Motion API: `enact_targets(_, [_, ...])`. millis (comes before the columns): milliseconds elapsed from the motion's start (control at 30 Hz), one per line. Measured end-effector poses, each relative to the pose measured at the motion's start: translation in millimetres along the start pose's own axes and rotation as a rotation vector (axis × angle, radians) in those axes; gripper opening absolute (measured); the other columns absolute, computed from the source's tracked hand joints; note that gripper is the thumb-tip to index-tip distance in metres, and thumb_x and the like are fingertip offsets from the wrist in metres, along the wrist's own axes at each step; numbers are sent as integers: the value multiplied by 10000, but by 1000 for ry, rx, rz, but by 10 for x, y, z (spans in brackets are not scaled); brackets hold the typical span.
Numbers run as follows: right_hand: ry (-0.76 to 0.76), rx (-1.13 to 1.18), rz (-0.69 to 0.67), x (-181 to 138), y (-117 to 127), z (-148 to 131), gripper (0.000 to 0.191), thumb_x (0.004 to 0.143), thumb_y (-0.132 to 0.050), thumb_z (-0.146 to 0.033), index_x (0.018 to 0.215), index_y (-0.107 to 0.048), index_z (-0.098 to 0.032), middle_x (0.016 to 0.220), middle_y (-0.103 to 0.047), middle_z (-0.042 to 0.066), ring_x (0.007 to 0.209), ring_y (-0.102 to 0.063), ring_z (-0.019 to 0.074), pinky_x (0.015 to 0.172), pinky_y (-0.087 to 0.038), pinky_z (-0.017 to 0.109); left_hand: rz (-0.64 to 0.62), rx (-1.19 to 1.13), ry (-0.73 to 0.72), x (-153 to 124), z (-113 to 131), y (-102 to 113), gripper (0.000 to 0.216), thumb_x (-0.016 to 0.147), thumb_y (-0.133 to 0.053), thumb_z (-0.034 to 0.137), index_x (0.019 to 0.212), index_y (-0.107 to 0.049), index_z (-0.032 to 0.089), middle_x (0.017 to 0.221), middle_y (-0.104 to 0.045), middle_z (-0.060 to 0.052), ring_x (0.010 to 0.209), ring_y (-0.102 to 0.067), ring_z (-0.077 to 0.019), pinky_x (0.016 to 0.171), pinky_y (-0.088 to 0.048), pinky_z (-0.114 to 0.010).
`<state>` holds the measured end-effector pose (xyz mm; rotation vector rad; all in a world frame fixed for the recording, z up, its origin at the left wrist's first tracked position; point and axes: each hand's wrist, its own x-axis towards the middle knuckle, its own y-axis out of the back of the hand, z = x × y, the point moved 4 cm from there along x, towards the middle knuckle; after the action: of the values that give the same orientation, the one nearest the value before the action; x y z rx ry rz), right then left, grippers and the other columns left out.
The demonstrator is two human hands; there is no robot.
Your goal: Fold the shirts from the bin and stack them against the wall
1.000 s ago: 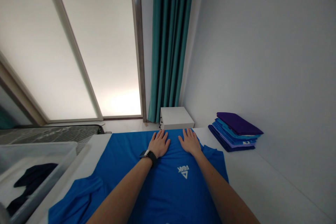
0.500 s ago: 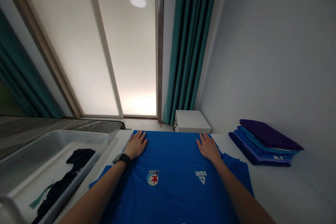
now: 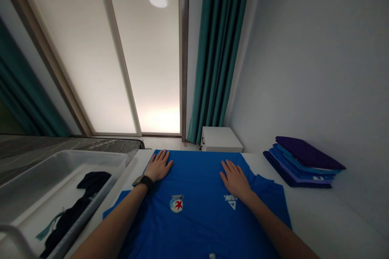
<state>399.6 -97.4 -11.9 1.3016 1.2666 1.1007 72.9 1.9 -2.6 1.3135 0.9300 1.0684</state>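
A bright blue T-shirt [image 3: 197, 178] lies spread flat on a white table [image 3: 319, 218], a round crest and a white logo on its chest. My left hand [image 3: 159, 166], a dark watch on its wrist, lies flat with fingers stretched out on the shirt's far left corner. My right hand [image 3: 235, 178] rests flat and open on the shirt's right side, just above the white logo. Neither hand holds anything.
A stack of folded blue and purple garments [image 3: 302, 162] sits on the table's right, by the wall. A clear plastic bin [image 3: 57, 194] with dark clothes stands at the left. Beyond the table are a small white cabinet [image 3: 221, 144] and a teal curtain [image 3: 219, 48].
My hands slid apart from the shirt's far middle towards its two sides. Since then my right hand has drawn back towards me, onto the area by the white logo.
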Motion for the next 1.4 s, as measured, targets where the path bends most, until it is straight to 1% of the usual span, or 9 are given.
enact_targets(233, [6, 28, -33, 17, 5, -82, 677, 966, -144, -552, 1526, -182, -175, 1599, -117, 62, 1467, -59, 204, 1177, -30, 429, 28, 15, -32, 117, -27, -13, 620, 969, -261, 481, 1482, -330, 139, 1553, -290, -89, 1442, -230, -233, 1162, -177, -446])
enact_targets(400, [3, 7, -19, 101, -40, -64, 680, 965, -140, -550, 1527, -172, -169, 1598, -118, 70, 1467, -53, 204, 1174, -9, 435, 101, 34, -29, 96, 8, 59, 566, 967, -292, 427, 1440, -402, 136, 1531, -337, -127, 1417, -291, -257, 1156, -177, -467])
enact_targets(500, [-4, -1, -11, 110, -74, -62, 677, 965, -140, -546, 1528, -167, -171, 1598, -121, 69, 1467, -50, 203, 1173, -7, 439, 155, 54, -53, 3, 114, 119, 511, 963, -316, 376, 1401, -456, 151, 1521, -361, -121, 1410, -304, -251, 1169, -149, -447])
enact_targets(600, [-4, -6, -2, 123, -108, -52, 679, 963, -147, -545, 1526, -182, -167, 1597, -127, 73, 1467, -54, 208, 1173, -4, 445, 176, 56, -103, -170, 311, 130, 508, 965, -327, 387, 1402, -459, 165, 1532, -345, -102, 1420, -285, -247, 1167, -179, -440])
enact_targets(700, [1, 2, 7, 138, -132, -36, 686, 961, -146, -554, 1527, -183, -169, 1597, -130, 71, 1467, -53, 212, 1173, 4, 447, 113, 27, -117, -374, 521, 63, 555, 971, -307, 449, 1439, -416, 172, 1551, -301, -86, 1432, -256, -253, 1156, -220, -452])
enact_targets(833, [3, 7, 5, 139, -136, -26, 689, 959, -137, -560, 1528, -178, -172, 1601, -112, 64, 1468, -47, 212, 1174, 2, 445, 70, -5, -114, -539, 660, -9, 594, 974, -276, 489, 1475, -356, 181, 1551, -298, -76, 1442, -228, -253, 1167, -187, -468])
enact_targets(933, [-1, 5, -1, 144, -127, -29, 684, 961, -142, -553, 1528, -176, -172, 1601, -108, 69, 1468, -45, 210, 1173, 12, 440, 60, -20, -130, -509, 641, -10, 588, 979, -263, 487, 1484, -338, 194, 1556, -284, -62, 1448, -211, -243, 1172, -173, -468])
enact_targets(1167, [-17, 16, -28, 291, -96, -52, 687, 963, -121, -553, 1531, -153, -170, 1603, -105, 68, 1468, -37, 208, 1169, 7, 444, 31, -37, -141, -258, 550, 16, 595, 980, -250, 486, 1493, -312, 191, 1562, -262, -56, 1453, -195, -237, 1171, -164, -479])
enact_targets(1400, [-11, 40, -31, 280, -10, -88, 657, 974, -125, -499, 1525, -182, -145, 1598, -134, 74, 1467, -54, 199, 1172, -3, 427, 32, -58, -148, -229, 546, 27, 595, 976, -257, 491, 1488, -324, 196, 1558, -276, -59, 1447, -215, -242, 1165, -172, -480])
